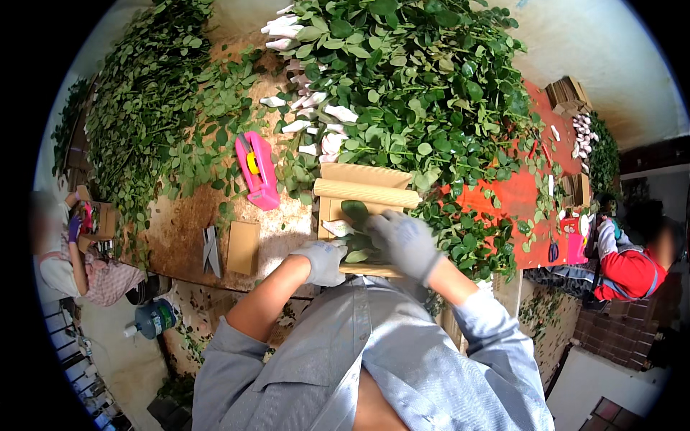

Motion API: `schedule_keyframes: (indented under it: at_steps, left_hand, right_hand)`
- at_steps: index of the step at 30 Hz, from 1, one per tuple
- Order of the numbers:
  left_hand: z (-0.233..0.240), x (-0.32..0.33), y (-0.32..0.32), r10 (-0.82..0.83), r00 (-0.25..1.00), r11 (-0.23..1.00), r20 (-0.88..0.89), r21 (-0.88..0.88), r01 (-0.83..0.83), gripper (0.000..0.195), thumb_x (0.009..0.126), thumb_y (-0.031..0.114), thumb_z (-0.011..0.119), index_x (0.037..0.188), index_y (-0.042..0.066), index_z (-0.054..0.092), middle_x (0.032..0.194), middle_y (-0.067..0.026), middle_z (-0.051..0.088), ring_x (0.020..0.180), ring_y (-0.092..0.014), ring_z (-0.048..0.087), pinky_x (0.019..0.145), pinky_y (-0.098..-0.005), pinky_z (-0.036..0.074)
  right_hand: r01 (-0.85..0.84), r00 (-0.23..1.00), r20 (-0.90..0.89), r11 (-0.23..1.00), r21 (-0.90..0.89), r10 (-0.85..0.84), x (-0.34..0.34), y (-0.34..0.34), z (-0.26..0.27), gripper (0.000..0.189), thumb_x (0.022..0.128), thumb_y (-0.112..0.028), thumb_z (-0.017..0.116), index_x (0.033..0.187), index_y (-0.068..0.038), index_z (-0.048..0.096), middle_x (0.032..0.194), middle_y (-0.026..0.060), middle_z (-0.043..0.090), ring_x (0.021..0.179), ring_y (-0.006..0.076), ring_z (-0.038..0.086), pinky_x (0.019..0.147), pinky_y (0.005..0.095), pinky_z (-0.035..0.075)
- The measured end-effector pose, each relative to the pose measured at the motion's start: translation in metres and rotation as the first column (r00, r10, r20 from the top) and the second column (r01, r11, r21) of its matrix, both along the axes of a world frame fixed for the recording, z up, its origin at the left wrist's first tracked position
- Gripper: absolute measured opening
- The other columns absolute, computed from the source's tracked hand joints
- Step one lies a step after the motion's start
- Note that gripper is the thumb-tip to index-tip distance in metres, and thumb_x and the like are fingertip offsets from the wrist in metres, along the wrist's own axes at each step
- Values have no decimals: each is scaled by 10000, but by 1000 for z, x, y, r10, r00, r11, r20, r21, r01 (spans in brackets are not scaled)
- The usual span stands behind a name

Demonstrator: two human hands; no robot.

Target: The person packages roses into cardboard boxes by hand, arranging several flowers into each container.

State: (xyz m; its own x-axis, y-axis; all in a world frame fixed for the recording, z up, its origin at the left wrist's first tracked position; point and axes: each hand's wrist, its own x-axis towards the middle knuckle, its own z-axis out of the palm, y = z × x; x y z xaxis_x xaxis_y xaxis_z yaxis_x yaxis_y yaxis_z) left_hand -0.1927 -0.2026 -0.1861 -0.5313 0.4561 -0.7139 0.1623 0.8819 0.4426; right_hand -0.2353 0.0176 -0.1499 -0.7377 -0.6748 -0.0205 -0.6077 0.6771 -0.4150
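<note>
In front of me lies a corrugated cardboard wrap (334, 207) with a rolled far edge (366, 193) and a near edge (372, 269) close to my body. One flower bud in a white sleeve (338, 228) lies on it, with green leaves (356, 211) beside it. My left hand (324, 262), in a grey glove, is curled at the wrap's near left corner. My right hand (407, 242), gloved alike and slightly blurred, reaches over the leaves on the wrap's right side. Its fingertips are hidden among them, so its grip cannot be made out.
Left of the wrap are a pink tape dispenser (257, 169), a cardboard piece (243, 248) and scissors (212, 252). Leafy stems with sleeved buds (409, 91) pile up beyond; more foliage (151, 102) lies far left. Other people work at left (97, 269) and right (630, 269).
</note>
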Motion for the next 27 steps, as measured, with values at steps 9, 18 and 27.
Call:
schedule_keyframes:
  at_steps: [9, 18, 27]
  left_hand:
    - [-11, 1, -16, -9, 999, 979, -45, 202, 17, 806, 837, 526, 655, 1438, 15, 493, 1474, -211, 503, 1292, -369, 553, 1077, -420, 451]
    - [-8, -1, -43, 667, 740, 682, 85, 331, -653, 487, 861, 294, 764, 1227, -5, 649, 1118, -196, 690, 947, -269, 698, 806, -378, 547]
    - [-15, -5, -18, 732, 677, 588, -79, 574, -569, 550, 856, 85, 748, 1369, 9, 564, 1285, -122, 638, 1164, -205, 639, 958, -332, 532]
  right_hand:
    - [-149, 972, 217, 958, 247, 95, -12, -37, -76, 374, 881, -202, 649, 1237, -106, 586, 1097, 134, 683, 941, 320, 701, 754, 470, 559]
    - [25, 987, 160, 998, 51, -32, -12, -25, -72, 280, 867, -209, 653, 1130, -127, 606, 976, 123, 670, 880, 341, 698, 736, 481, 539]
    - [89, 995, 61, 973, -212, -77, -10, -21, -58, 176, 922, -221, 629, 1074, -131, 624, 906, 111, 642, 796, 340, 675, 684, 464, 522]
